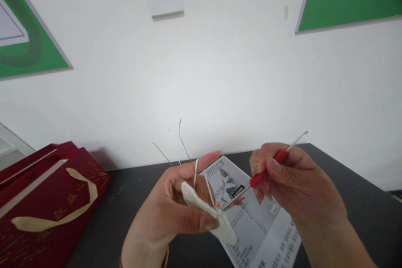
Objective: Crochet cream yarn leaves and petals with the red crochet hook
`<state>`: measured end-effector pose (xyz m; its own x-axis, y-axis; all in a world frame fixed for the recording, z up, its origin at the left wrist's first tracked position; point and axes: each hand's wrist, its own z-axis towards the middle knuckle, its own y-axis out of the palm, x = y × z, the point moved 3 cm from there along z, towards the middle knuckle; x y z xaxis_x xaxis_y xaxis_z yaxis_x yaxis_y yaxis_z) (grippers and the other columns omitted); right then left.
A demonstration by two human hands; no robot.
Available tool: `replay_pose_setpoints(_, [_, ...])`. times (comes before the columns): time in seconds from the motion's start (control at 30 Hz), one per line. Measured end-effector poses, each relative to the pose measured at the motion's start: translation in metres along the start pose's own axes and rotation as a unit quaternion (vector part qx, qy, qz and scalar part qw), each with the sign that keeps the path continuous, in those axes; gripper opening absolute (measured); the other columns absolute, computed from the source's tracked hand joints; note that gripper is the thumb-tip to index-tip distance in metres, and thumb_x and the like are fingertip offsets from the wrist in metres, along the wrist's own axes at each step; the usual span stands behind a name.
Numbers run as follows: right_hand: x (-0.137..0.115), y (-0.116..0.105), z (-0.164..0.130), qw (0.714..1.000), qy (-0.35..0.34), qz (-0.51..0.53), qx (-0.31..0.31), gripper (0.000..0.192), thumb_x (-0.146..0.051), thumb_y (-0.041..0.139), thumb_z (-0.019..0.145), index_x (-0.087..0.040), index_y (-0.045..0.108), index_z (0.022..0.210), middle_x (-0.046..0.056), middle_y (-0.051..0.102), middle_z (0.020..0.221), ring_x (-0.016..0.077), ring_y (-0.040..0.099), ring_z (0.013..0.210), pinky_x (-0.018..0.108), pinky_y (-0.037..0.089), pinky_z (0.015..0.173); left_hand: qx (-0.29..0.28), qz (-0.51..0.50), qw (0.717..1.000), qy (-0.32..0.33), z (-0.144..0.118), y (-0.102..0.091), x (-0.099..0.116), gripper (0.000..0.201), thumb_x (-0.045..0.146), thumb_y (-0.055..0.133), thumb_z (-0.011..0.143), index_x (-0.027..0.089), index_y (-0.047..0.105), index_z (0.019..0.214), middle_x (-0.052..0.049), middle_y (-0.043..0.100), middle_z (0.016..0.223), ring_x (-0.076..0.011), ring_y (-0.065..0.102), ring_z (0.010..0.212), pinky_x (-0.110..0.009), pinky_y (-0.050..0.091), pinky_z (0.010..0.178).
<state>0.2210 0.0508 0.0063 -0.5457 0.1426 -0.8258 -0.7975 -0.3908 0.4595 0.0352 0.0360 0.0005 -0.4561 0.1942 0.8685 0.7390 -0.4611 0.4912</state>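
Observation:
My left hand [171, 209] pinches a small white crocheted piece [209, 217] between thumb and fingers, with white yarn [196, 171] looped over the raised index finger. Two thin wire-like strands [184, 146] stick up from the piece. My right hand [292, 180] grips a crochet hook with a red handle [268, 169]. Its metal tip [232, 204] points left and down into the white piece by a small orange marker [217, 204]. Both hands are held above a dark table.
A printed instruction sheet [260, 230] lies on the dark table [370, 209] under my hands. A dark red gift bag with a cream ribbon handle [47, 205] lies at the left. A white wall with green-framed posters [348, 0] rises behind the table.

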Motion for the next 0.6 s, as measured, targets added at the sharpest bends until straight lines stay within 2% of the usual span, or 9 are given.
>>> replay_pose_setpoints(0.17, [0.009, 0.0, 0.006, 0.997, 0.054, 0.039, 0.049, 0.019, -0.029, 0.08, 0.07, -0.013, 0.072, 0.063, 0.0, 0.064, 0.048, 0.0084, 0.059, 0.037, 0.014, 0.05, 0.037, 0.083, 0.094, 0.988, 0.093, -0.004, -0.003, 0.003, 0.063, 0.01, 0.083, 0.059, 0.026, 0.069, 0.119, 0.004, 0.062, 0.054, -0.0074, 0.049, 0.051, -0.02, 0.041, 0.053])
replay_pose_setpoints(0.37, [0.022, 0.005, 0.011, 0.987, 0.085, 0.108, 0.079, 0.017, -0.025, 0.079, 0.071, -0.012, 0.071, 0.063, -0.003, 0.059, 0.046, 0.0059, 0.054, 0.037, 0.014, 0.052, 0.039, 0.185, 0.087, 0.962, 0.182, -0.005, 0.008, 0.004, 0.056, 0.01, 0.082, 0.063, 0.03, 0.071, 0.114, 0.005, 0.062, 0.056, -0.0073, 0.053, 0.055, -0.019, 0.046, 0.06])
replay_pose_setpoints(0.47, [0.022, 0.007, 0.01, 0.987, 0.082, 0.112, 0.077, 0.015, -0.025, 0.077, 0.074, -0.013, 0.072, 0.066, -0.003, 0.058, 0.046, 0.0057, 0.054, 0.039, 0.014, 0.052, 0.041, 0.223, 0.075, 0.951, 0.2, -0.005, 0.013, 0.002, 0.053, 0.011, 0.081, 0.065, 0.032, 0.072, 0.113, 0.005, 0.061, 0.06, -0.0062, 0.052, 0.056, -0.018, 0.046, 0.062])
replay_pose_setpoints(0.6, [0.019, 0.008, 0.01, 0.99, 0.053, 0.096, 0.085, 0.016, -0.025, 0.076, 0.075, -0.012, 0.073, 0.067, -0.002, 0.06, 0.05, 0.0058, 0.055, 0.04, 0.015, 0.053, 0.041, 0.242, 0.064, 0.95, 0.19, -0.005, 0.015, -0.001, 0.049, 0.014, 0.08, 0.068, 0.032, 0.072, 0.112, 0.003, 0.06, 0.067, -0.0059, 0.052, 0.058, -0.016, 0.045, 0.061])
